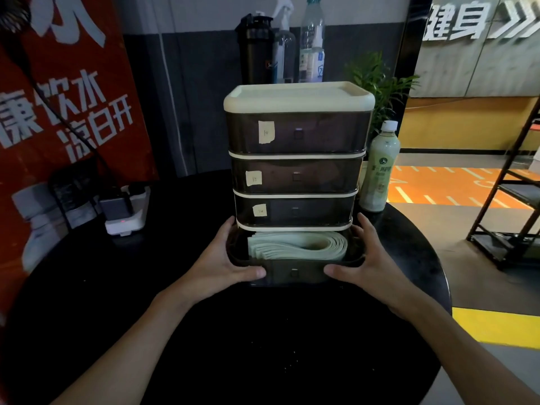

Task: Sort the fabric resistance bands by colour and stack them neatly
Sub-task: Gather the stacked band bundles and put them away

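Four drawers (296, 176), two hands (226, 260) (366, 258), one band stack (298, 247).

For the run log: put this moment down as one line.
bottom drawer open | green bands stacked inside | left grip holds drawer corner | right grip holds drawer corner

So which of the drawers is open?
The bottom drawer is pulled out and shows pale green bands inside. The three drawers above are pushed in.
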`<action>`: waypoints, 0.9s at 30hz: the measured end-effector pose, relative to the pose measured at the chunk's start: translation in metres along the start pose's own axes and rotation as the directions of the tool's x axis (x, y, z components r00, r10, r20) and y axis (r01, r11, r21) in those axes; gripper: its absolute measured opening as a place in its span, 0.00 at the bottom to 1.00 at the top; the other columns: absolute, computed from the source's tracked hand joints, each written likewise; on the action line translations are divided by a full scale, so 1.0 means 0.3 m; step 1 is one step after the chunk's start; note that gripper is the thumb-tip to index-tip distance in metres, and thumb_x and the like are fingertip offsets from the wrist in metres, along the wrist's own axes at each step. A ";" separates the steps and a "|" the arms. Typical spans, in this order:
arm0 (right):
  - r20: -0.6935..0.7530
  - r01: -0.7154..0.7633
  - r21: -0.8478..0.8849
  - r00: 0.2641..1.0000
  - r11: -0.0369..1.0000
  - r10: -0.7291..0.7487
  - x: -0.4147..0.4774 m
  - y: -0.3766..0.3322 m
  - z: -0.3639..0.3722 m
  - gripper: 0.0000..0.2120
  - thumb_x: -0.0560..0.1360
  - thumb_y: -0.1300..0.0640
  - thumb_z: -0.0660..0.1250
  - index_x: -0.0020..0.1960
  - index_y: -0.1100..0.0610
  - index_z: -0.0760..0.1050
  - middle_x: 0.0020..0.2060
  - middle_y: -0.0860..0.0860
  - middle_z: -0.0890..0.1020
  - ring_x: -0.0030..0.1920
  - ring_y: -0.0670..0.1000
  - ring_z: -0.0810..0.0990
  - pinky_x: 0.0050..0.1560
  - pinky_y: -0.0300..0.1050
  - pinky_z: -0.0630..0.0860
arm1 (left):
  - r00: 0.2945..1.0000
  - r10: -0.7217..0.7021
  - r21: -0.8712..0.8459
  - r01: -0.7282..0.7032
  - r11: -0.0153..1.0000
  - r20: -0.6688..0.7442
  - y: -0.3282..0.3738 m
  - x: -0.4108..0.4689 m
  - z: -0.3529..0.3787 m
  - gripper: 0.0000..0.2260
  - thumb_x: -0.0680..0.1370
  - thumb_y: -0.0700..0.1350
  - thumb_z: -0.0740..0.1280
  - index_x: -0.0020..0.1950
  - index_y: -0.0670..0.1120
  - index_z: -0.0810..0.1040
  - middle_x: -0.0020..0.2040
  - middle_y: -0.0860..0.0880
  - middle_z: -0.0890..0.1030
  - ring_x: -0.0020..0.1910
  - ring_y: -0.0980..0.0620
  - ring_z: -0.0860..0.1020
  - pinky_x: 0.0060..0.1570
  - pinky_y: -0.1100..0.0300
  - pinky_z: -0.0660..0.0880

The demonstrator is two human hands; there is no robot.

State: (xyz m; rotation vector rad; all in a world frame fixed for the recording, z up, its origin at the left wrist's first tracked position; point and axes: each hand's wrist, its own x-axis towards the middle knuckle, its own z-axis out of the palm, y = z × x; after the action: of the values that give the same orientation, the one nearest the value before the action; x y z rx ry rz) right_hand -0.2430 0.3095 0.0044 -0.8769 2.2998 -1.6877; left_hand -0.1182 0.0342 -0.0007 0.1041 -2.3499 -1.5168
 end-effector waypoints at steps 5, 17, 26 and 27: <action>-0.028 -0.068 -0.052 0.997 0.996 0.066 0.020 0.002 -0.001 0.68 0.48 0.29 0.79 0.77 0.39 0.43 0.71 0.40 0.65 0.72 0.48 0.65 0.73 0.54 0.64 | 0.999 -0.011 0.024 0.011 1.000 -0.036 -0.011 0.011 0.007 0.52 0.62 0.51 0.84 0.79 0.51 0.57 0.67 0.63 0.72 0.64 0.72 0.71 0.66 0.70 0.67; -0.166 -0.054 -0.074 0.985 0.996 0.041 0.059 0.003 0.040 0.55 0.65 0.49 0.79 0.79 0.52 0.46 0.63 0.39 0.66 0.67 0.44 0.68 0.67 0.41 0.64 | 0.997 -0.012 0.041 0.015 0.999 -0.072 -0.024 0.043 0.010 0.49 0.64 0.52 0.82 0.78 0.61 0.55 0.68 0.66 0.72 0.67 0.67 0.70 0.72 0.56 0.67; -0.178 -0.040 -0.126 0.984 0.991 0.017 0.096 -0.009 0.062 0.42 0.66 0.52 0.79 0.72 0.52 0.58 0.62 0.46 0.74 0.61 0.44 0.72 0.59 0.37 0.66 | 0.987 -0.022 0.062 0.032 0.998 -0.158 -0.030 0.063 0.012 0.42 0.68 0.54 0.79 0.76 0.60 0.60 0.67 0.62 0.74 0.68 0.60 0.72 0.71 0.51 0.69; -0.178 -0.042 -0.135 0.984 0.990 0.018 0.099 -0.011 0.062 0.43 0.66 0.51 0.79 0.72 0.52 0.58 0.62 0.46 0.74 0.60 0.44 0.71 0.59 0.37 0.66 | 0.985 -0.023 0.061 0.034 0.998 -0.171 -0.032 0.067 0.013 0.41 0.69 0.53 0.79 0.76 0.59 0.60 0.67 0.61 0.74 0.67 0.60 0.72 0.70 0.51 0.70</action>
State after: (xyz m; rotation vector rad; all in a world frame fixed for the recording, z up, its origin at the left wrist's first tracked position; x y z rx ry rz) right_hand -0.2577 0.2776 0.0073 -0.7385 2.5591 -1.6725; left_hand -0.1394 0.0287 -0.0060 0.2730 -2.2702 -1.3869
